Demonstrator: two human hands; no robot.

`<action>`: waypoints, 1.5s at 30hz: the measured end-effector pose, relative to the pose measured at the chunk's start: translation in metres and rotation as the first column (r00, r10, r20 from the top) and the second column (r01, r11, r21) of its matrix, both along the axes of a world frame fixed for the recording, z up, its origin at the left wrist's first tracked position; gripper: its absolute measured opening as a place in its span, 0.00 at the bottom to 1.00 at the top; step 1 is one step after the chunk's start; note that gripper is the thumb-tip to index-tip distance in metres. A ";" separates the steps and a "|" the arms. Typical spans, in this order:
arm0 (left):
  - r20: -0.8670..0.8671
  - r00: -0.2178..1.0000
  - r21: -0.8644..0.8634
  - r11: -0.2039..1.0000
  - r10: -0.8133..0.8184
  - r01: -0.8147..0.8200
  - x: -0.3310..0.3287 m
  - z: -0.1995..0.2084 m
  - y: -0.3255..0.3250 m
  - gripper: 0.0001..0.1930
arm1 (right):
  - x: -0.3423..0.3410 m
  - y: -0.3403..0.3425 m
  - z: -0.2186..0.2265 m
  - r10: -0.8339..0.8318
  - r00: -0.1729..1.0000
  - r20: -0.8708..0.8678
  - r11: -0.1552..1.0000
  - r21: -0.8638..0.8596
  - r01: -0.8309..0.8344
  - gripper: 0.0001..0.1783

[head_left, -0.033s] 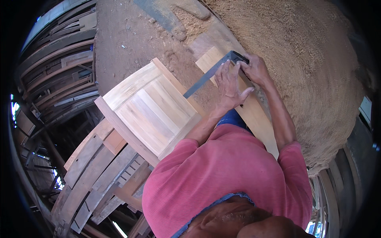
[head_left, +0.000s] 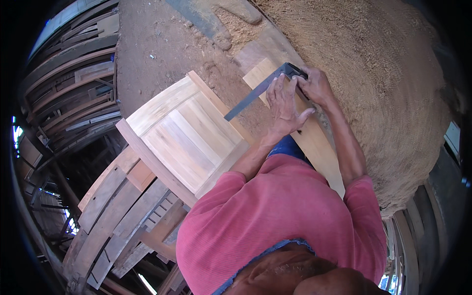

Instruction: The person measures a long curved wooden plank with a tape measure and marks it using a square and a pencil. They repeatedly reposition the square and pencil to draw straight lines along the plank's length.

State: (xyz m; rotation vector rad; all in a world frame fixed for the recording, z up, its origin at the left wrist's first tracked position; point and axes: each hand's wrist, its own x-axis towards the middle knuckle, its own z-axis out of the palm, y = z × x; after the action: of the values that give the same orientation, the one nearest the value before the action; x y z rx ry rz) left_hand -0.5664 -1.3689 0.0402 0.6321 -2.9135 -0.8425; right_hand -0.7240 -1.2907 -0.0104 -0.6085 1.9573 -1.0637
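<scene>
saw (head_left: 256,94) has slid slightly left; right hand (head_left: 317,86) clamped on it, left hand (head_left: 285,108) splayed over board (head_left: 319,147).

We are looking at soft, diffuse light that is falling fairly evenly on the pale wooden panel (head_left: 187,132) and the sawdust heap (head_left: 373,98). Small gaps (head_left: 17,132) along the left are burning out to white, while deep shadow is swallowing detail around the stacked shelves (head_left: 73,81). We are seeing the left hand (head_left: 284,105), right hand (head_left: 317,87) and grey-bladed tool (head_left: 253,101) reasonably clearly. The fisheye is bending straight edges, softening the rim and blackening the corners.
</scene>
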 end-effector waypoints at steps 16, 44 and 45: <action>0.047 0.998 -0.034 0.998 0.052 -0.051 -0.011 -0.039 -0.015 0.59 | -0.001 -0.026 0.006 -0.049 0.996 0.070 0.999 -0.004 0.050 0.18; -0.003 0.999 -0.022 0.999 0.048 -0.048 -0.016 -0.031 -0.013 0.34 | -0.051 -0.023 0.056 -0.156 0.903 -0.400 0.985 0.008 0.174 0.14; 0.016 0.999 -0.020 0.999 0.041 -0.041 -0.016 -0.030 -0.013 0.33 | -0.054 -0.026 0.062 -0.188 0.946 -0.265 0.982 -0.064 0.177 0.15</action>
State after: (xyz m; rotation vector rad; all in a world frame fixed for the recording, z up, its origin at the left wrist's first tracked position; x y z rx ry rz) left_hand -0.5820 -1.3815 0.0101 0.6980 -2.9091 -0.8071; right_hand -0.7776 -1.3172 0.0519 -0.6303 2.2700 -1.1856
